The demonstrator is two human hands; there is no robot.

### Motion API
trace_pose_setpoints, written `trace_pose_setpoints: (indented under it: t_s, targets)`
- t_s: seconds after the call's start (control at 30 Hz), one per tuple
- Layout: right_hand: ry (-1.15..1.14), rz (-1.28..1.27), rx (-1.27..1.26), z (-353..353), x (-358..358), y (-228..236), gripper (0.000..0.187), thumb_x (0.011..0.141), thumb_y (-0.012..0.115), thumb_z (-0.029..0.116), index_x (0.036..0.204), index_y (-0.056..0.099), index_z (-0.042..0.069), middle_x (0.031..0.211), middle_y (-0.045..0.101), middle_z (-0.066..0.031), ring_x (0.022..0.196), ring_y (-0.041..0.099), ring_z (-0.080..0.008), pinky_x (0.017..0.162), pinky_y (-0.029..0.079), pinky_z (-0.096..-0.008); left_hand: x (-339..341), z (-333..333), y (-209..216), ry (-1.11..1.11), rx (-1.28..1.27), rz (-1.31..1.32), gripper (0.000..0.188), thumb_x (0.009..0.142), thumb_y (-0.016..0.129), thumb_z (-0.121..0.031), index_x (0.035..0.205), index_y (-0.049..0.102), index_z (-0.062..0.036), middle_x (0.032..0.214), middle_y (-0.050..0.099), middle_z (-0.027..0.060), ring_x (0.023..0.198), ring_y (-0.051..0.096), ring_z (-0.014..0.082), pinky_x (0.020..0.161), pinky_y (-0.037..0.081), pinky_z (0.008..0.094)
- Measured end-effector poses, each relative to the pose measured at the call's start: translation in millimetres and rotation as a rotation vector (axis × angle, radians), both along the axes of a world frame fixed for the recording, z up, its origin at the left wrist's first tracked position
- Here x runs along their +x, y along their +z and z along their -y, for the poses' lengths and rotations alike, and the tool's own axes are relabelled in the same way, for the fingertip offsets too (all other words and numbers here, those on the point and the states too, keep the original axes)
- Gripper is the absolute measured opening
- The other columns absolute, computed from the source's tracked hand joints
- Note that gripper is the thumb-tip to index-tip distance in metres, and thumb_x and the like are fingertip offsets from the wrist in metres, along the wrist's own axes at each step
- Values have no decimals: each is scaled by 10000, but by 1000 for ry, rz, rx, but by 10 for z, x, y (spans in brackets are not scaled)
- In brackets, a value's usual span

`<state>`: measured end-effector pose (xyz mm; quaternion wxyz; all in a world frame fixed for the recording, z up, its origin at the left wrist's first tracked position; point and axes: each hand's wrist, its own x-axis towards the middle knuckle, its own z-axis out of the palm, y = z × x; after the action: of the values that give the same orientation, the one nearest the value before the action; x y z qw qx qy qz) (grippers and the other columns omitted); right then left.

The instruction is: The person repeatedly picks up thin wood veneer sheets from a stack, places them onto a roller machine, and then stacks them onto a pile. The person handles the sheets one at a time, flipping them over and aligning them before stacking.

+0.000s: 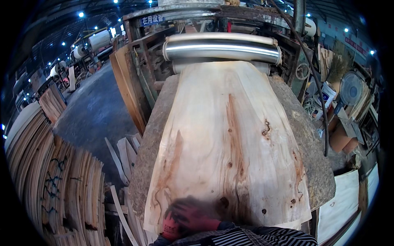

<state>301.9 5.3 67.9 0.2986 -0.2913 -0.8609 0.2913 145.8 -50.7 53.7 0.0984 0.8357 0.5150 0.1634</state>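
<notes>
A broad wood veneer sheet (205,135), pale with brown streaks and dark knots, lies lengthwise on a rough brown table (308,164). Its far end reaches the shiny metal roller (221,51) of a machine. Both hands wear red gloves with dark fingers, and they overlap at the sheet's near left part. My left hand (170,227) is at the near left corner. Across from the right comes my right hand (199,218), over or against the left one. Motion smears the fingers, so whether they grip the sheet's edge cannot be told.
Tall stacks of veneer (69,188) stand at the left, with loose wood strips (119,164) beside the table. A dark pole (320,98) slants down on the right, near a fan (351,88) and a cardboard box (342,137). Pale sheets (338,201) sit low at the right.
</notes>
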Motion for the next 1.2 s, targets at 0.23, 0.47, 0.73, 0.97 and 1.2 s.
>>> trace_pose_setpoints:
  t_s: [0.23, 0.47, 0.73, 0.97, 1.2]
  targets:
    - [0, 10, 27, -5, -8, 7, 396, 859, 485, 290, 1186, 479, 67, 1238, 459, -160, 1190, 390, -304, 1005, 272, -444, 23, 16, 58, 17, -25, 42, 702, 554, 704, -410, 1132, 497, -70, 1146, 470, 185, 1115, 398, 390, 955, 313, 486]
    - [-10, -24, -7, 3, -4, 10, 413, 863, 481, 311, 1194, 478, 64, 1239, 454, -174, 1177, 398, -317, 1004, 276, -439, -11, 5, -44, 4, 17, 77, 660, 548, 707, -398, 1098, 525, -80, 1110, 494, 174, 1097, 413, 378, 938, 325, 491]
    - [-12, -27, 2, -3, 8, 10, 432, 860, 482, 327, 1215, 468, 80, 1241, 459, -162, 1184, 396, -310, 1014, 263, -438, 22, -15, 69, -7, 20, 50, 646, 555, 697, -410, 1088, 542, -79, 1117, 498, 168, 1098, 417, 377, 939, 325, 482]
    - [-15, 14, -9, -1, 2, 35, 445, 860, 476, 333, 1233, 457, 91, 1233, 476, -139, 1192, 395, -295, 1027, 229, -470, 21, -13, 90, -27, 20, 50, 623, 556, 690, -396, 1076, 552, -83, 1122, 495, 170, 1103, 413, 381, 942, 321, 486]
    - [-18, -6, 6, -6, 21, 61, 437, 859, 474, 338, 1216, 469, 87, 1216, 487, -146, 1178, 406, -298, 1030, 222, -473, 18, -14, 58, -10, 5, 67, 591, 568, 683, -384, 1065, 558, -91, 1104, 504, 160, 1094, 420, 377, 934, 324, 491]
